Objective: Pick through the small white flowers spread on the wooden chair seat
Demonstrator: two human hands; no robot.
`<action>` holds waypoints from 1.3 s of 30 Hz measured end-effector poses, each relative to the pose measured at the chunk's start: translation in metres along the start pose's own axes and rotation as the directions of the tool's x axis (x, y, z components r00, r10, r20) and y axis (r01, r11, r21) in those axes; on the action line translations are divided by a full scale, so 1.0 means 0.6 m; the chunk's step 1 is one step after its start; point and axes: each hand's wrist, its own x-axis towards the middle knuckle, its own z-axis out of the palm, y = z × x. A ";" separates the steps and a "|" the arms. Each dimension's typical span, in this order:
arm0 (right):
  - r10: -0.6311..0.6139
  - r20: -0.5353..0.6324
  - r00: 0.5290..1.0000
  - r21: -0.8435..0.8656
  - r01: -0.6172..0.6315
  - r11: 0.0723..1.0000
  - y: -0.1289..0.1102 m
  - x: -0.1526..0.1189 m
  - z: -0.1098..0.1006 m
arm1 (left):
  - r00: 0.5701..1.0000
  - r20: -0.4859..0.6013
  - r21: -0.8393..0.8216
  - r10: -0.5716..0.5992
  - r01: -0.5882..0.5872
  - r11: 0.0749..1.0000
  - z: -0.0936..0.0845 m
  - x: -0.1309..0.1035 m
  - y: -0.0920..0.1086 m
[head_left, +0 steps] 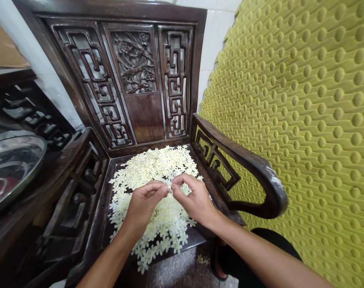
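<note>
Many pale yellow-white flower pieces [158, 164] lie spread over the seat of a dark carved wooden chair [147, 120]. Above them, near the middle of the seat, my left hand [147, 200] pinches a small whitish piece [169, 186] between thumb and forefinger. My right hand [192, 196] meets it from the other side, its thumb and forefinger closed at the same spot. The fingertips of both hands nearly touch. The piece between them is small and partly hidden, so its exact shape cannot be made out.
The chair's curved armrest [244, 160] stands at the right, before a yellow-green textured sheet [304, 100]. A shiny metal tray [14, 164] rests at the left beside the other armrest. A few small pieces [203, 259] lie on the speckled floor.
</note>
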 end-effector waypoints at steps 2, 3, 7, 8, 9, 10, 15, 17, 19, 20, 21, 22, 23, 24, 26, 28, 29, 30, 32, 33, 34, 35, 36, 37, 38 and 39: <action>0.038 -0.028 0.999 0.048 -0.036 0.998 0.003 0.002 -0.001 | 0.999 -0.045 0.022 0.003 -0.002 1.000 0.000 0.000 0.003; 0.048 -0.041 0.998 0.071 -0.045 0.996 0.005 0.003 -0.002 | 0.997 -0.077 0.030 0.001 0.001 1.000 -0.001 0.000 0.004; 0.084 -0.037 0.996 0.144 -0.078 0.987 0.012 0.004 0.000 | 0.982 -0.185 0.057 -0.030 0.041 0.998 -0.002 0.002 0.005; 0.091 -0.024 0.996 0.147 -0.087 0.985 0.012 0.004 0.001 | 0.980 -0.197 0.061 -0.035 0.048 0.997 -0.001 0.003 0.005; 0.096 -0.010 0.995 0.139 -0.094 0.986 0.012 0.003 0.002 | 0.979 -0.201 0.064 -0.037 0.051 0.997 -0.001 0.003 0.005; 0.101 0.005 0.995 0.122 -0.101 0.987 0.011 0.003 0.002 | 0.980 -0.197 0.067 -0.039 0.053 0.996 0.000 0.002 0.006; 0.128 0.064 0.990 0.098 -0.134 0.986 0.002 0.001 0.003 | 0.979 -0.194 0.108 -0.057 0.079 0.991 0.006 -0.001 0.011; 0.131 0.095 0.987 0.123 -0.142 0.982 0.000 0.002 0.002 | 0.976 -0.218 0.134 -0.028 0.058 0.989 0.008 -0.002 0.012; 0.126 0.118 0.985 0.099 -0.138 0.985 0.000 0.003 0.001 | 0.975 -0.222 0.147 0.013 0.020 0.989 0.010 -0.003 0.011; 0.122 0.130 0.984 0.078 -0.133 0.988 0.001 0.003 0.001 | 0.977 -0.212 0.146 0.027 0.004 0.989 0.010 -0.003 0.011; 0.117 0.141 0.983 0.060 -0.127 0.990 0.002 0.004 0.001 | 0.980 -0.199 0.141 0.034 -0.006 0.990 0.010 -0.003 0.011; 0.115 0.149 0.982 0.048 -0.123 0.991 0.003 0.004 0.001 | 0.982 -0.185 0.131 0.033 -0.009 0.991 0.011 -0.004 0.010; 0.114 0.153 0.982 0.040 -0.121 0.992 0.005 0.004 0.001 | 0.985 -0.169 0.117 0.025 -0.006 0.993 0.011 -0.004 0.011; 0.112 0.155 0.982 0.032 -0.118 0.992 0.006 0.004 0.000 | 0.989 -0.150 0.102 0.012 0.003 0.995 0.011 -0.004 0.011; 0.107 0.151 0.983 0.009 -0.109 0.994 0.008 0.005 -0.001 | 0.993 -0.114 0.071 -0.017 0.025 0.997 0.011 -0.005 0.012; 0.093 0.148 0.985 -0.012 -0.092 0.996 0.008 0.005 -0.002 | 0.995 -0.090 0.043 -0.040 0.044 0.998 0.011 -0.005 0.014; 0.083 0.149 0.985 -0.021 -0.081 0.996 0.008 0.005 -0.003 | 0.995 -0.083 0.030 -0.047 0.050 0.998 0.011 -0.006 0.014; 0.073 0.149 0.986 -0.030 -0.070 0.997 0.008 0.005 -0.004 | 0.995 -0.082 0.017 -0.052 0.053 0.998 0.012 -0.006 0.013; 0.054 0.142 0.988 -0.047 -0.048 0.998 0.006 0.005 -0.006 | 0.995 -0.083 -0.010 -0.062 0.061 0.998 0.012 -0.006 0.012; 0.047 0.137 0.989 -0.054 -0.040 0.998 0.005 0.005 -0.007 | 0.994 -0.084 -0.024 -0.066 0.064 0.998 0.013 -0.006 0.011; 0.040 0.132 0.990 -0.059 -0.032 0.998 0.005 0.005 -0.007 | 0.994 -0.084 -0.038 -0.070 0.067 0.997 0.013 -0.006 0.010; 0.034 0.127 0.991 -0.061 -0.026 0.998 0.004 0.005 -0.007 | 0.994 -0.083 -0.053 -0.077 0.073 0.996 0.013 -0.006 0.009; 0.028 0.124 0.992 -0.062 -0.021 0.998 0.004 0.004 -0.007 | 0.993 -0.080 -0.069 -0.086 0.080 0.994 0.013 -0.005 0.008; 0.023 0.120 0.993 -0.063 -0.016 0.998 0.004 0.004 -0.007 | 0.993 -0.075 -0.088 -0.095 0.088 0.992 0.014 -0.005 0.007; 0.017 0.116 0.993 -0.064 -0.010 0.998 0.003 0.004 -0.006 | 0.992 -0.068 -0.107 -0.105 0.097 0.990 0.014 -0.005 0.007; 0.010 0.116 0.993 -0.064 -0.003 0.998 0.003 0.004 -0.006 | 0.992 -0.060 -0.126 -0.113 0.105 0.986 0.014 -0.005 0.007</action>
